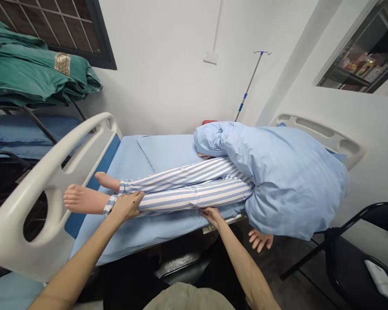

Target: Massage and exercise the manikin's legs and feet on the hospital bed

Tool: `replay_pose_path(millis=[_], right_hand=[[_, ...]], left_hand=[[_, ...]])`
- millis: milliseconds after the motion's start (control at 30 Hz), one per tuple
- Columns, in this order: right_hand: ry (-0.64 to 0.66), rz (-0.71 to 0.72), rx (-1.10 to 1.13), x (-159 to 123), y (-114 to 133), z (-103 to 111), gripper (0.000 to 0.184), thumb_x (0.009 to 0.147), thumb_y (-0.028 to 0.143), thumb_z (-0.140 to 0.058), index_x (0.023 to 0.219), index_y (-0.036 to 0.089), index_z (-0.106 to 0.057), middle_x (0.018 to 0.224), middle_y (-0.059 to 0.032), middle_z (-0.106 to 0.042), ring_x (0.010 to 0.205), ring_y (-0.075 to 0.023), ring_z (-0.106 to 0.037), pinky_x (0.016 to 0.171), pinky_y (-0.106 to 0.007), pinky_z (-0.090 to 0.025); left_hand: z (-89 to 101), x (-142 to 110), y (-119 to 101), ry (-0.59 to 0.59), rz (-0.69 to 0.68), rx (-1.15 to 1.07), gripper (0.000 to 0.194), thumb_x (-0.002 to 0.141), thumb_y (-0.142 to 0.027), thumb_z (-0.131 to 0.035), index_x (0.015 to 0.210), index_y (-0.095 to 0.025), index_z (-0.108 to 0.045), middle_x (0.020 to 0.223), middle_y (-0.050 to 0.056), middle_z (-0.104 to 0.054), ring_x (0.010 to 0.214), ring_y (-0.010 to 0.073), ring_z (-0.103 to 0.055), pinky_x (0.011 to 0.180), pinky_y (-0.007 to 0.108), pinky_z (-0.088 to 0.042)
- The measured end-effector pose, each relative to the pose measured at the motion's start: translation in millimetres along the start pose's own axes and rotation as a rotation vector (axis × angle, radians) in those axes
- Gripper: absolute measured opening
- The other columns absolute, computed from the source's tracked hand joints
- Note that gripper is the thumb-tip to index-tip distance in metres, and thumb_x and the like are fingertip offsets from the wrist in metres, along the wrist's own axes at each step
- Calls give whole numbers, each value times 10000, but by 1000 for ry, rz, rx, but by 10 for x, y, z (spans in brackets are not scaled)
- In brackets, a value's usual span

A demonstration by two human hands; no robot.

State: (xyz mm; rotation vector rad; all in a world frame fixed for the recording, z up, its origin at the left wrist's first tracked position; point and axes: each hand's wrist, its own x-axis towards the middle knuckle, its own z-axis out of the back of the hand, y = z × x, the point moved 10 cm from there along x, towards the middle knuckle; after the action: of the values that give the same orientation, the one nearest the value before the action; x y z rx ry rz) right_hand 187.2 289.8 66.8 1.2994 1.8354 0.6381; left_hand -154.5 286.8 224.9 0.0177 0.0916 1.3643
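"Where are those two hands on the bed (161,150)?"

"The left hand (127,206) is toward the bed's foot end, bent over the nearer lower leg of the manikin (194,198), just above the ankle. It's partly curled against the cloth; whether it really grips, I can't tell."

"And the right?"

"The right hand (213,216) is at the bed's near edge, about midway along, touching the underside of that same leg near the knee. The fingers are half bent and their tips slip out of sight, so I can't say whether they have hold of anything."

"How does the manikin lie?"

"Lengthwise on the bed, legs stretched out in striped trousers (187,174), bare feet pointing to the foot end. A light blue quilt (287,176) is heaped over its upper body toward the bed's head end and spills over the near side. One manikin hand (261,240) hangs out below it, off the bed's near edge."

"What's around them?"

"A pale footboard (56,206) closes the bed's foot end, with a bunched green cover (35,71) beyond it. A drip stand (252,77) rises on the bed's far side. A black chair (345,258) stands by the near side, toward the head end, with a white device (382,277) on its seat."
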Motion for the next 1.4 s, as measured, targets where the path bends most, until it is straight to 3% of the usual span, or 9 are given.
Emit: replay_pose_path(millis=[100, 200, 400, 600, 800, 900, 1033, 1400], right_hand=[[-57, -14, 55, -14, 68, 99, 253, 474, 106, -805, 577, 172, -583, 633, 15, -689, 695, -174, -673, 694, -307, -555], [-76, -1, 69, -114, 195, 155, 276, 464, 118, -831, 549, 175, -575, 619, 18, -673, 739, -194, -668, 739, -358, -551], [-23, 81, 79, -289, 667, 23, 261, 491, 135, -834, 555, 188, -586, 742, -1, -702, 939, -265, -677, 820, -416, -527], [84, 216, 111, -396, 1265, -236, 122, 620, 171, -761, 712, 209, -690, 936, -21, -731, 1023, -253, -649, 900, -429, -509], [79, 264, 193, -452, 1669, -330, 169, 668, 250, -686, 836, 234, -699, 956, -24, -720, 967, -226, -635, 969, -439, -497], [59, 249, 217, -485, 1753, -336, 158, 666, 292, -663, 811, 233, -687, 931, -33, -716, 956, -227, -631, 951, -424, -513], [57, 236, 203, -535, 1775, -359, 178, 672, 309, -648, 827, 231, -690, 934, -37, -713, 947, -214, -631, 936, -389, -518], [36, 210, 182, -563, 1624, -316, 188, 695, 392, -619, 769, 236, -692, 878, -60, -700, 986, -236, -626, 1039, -439, -449]], left_hand=[[52, -16, -15, -12, -7, -7, 415, 739, -156, -494, 1144, -192, -576, 1189, 131, -652, 1025, 322, -645, 888, 436, -461], [-50, -46, -27, -5, 5, -11, 496, 718, -168, -515, 1212, -205, -553, 1211, 116, -658, 1079, 311, -634, 924, 417, -454], [-190, -65, -70, -40, 90, -142, 546, 688, -251, -563, 1233, -227, -544, 1248, 93, -661, 1114, 316, -628, 894, 379, -483], [40, 98, -414, -128, 95, -271, 625, 691, -328, -592, 1300, -216, -509, 1307, 97, -630, 1137, 320, -620, 907, 362, -488], [148, 290, -891, -191, 166, -397, 682, 689, -369, -631, 1336, -219, -474, 1317, 90, -620, 1133, 316, -620, 893, 358, -497], [54, 309, -1100, -226, 198, -486, 649, 703, -359, -632, 1321, -247, -471, 1289, 67, -637, 1128, 295, -623, 867, 343, -501], [-78, 296, -1207, -240, 202, -551, 647, 696, -339, -652, 1313, -273, -469, 1288, 55, -639, 1136, 283, -619, 883, 337, -495], [-195, 215, -1060, -47, 70, -546, 714, 669, -322, -630, 1353, -248, -438, 1226, 63, -666, 1074, 288, -643, 868, 335, -476]])
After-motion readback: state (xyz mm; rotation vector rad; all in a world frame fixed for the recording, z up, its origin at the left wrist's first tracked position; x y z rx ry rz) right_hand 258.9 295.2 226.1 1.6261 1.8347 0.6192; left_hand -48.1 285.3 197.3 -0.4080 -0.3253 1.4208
